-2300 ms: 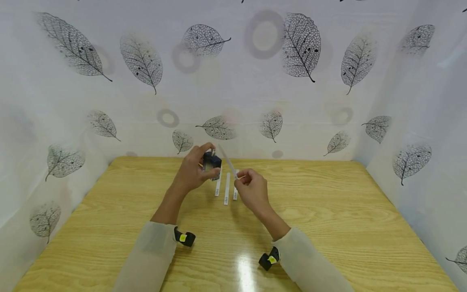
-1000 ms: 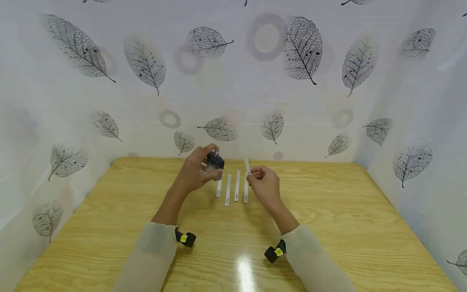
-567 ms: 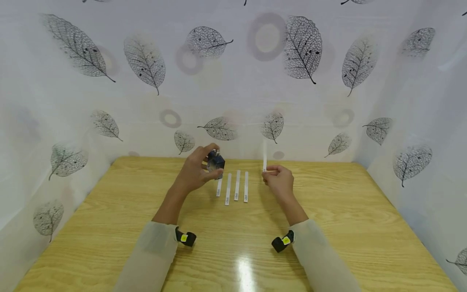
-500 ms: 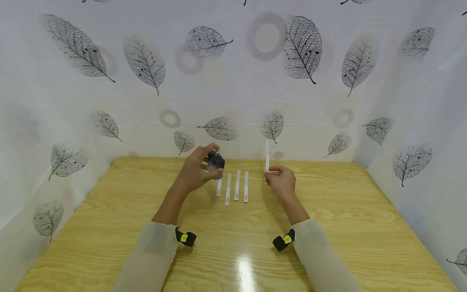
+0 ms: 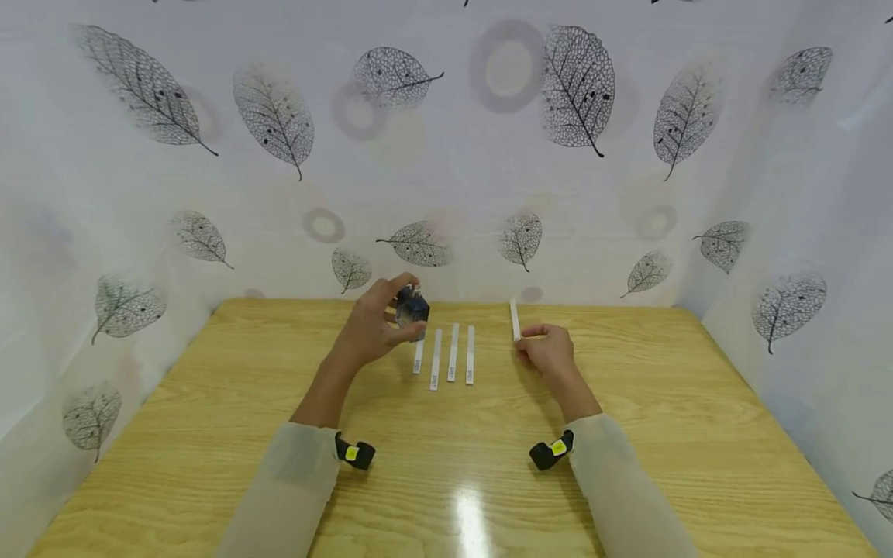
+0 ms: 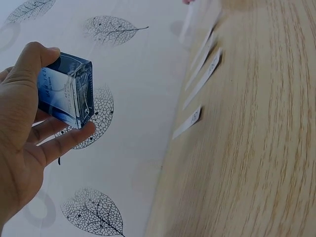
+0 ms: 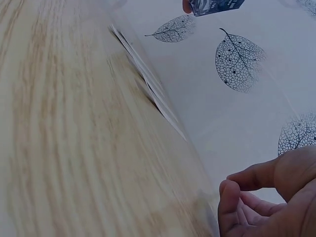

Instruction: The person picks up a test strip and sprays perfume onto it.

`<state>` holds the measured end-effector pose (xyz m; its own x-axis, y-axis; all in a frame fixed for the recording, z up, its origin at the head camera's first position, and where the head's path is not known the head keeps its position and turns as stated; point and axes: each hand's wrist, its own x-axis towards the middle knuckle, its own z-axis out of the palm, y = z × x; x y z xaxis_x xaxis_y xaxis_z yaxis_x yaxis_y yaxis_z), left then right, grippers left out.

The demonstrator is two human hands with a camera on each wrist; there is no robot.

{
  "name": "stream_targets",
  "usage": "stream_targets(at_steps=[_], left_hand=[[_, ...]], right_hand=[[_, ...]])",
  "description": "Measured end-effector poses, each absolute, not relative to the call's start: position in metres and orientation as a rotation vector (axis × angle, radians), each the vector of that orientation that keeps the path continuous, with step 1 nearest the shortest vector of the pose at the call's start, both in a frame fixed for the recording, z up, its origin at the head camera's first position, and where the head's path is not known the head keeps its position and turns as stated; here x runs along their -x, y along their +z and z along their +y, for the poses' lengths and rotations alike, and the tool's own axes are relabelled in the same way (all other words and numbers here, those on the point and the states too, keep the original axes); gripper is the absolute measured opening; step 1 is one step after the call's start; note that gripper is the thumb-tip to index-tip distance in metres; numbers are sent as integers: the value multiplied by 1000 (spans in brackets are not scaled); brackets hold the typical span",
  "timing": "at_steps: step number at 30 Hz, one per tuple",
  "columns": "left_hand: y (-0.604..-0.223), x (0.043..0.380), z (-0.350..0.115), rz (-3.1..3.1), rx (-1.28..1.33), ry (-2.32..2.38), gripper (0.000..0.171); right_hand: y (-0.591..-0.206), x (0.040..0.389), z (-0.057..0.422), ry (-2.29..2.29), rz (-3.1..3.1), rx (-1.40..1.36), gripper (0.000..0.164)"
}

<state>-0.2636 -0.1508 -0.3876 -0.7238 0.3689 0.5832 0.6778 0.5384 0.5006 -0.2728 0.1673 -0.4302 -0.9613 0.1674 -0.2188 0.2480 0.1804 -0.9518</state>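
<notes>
The wood-grain table [image 5: 642, 387] fills the space in front of me. Above it, the left hand [image 5: 368, 325] curls round a blue bottle [image 6: 65, 91], 1 finger over the top and the thumb below, a grip that likely leaves its sides in view. The right hand [image 5: 549, 351], fingertips brought together, pinches a white strip [image 5: 515, 318] by its near end, probably to keep the rest untouched; whether it meets the wood I can't tell. Between the hands lie 4 flat strips [image 5: 436, 360], presumably spaced to avoid overlapping.
</notes>
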Motion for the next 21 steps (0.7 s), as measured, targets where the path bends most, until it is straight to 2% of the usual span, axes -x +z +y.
stream_targets(at_steps=[21], left_hand=[[-389, 263, -151, -2380, 842, -1018, 72]], right_hand=[[-433, 274, 172, -1789, 2353, -337, 23]])
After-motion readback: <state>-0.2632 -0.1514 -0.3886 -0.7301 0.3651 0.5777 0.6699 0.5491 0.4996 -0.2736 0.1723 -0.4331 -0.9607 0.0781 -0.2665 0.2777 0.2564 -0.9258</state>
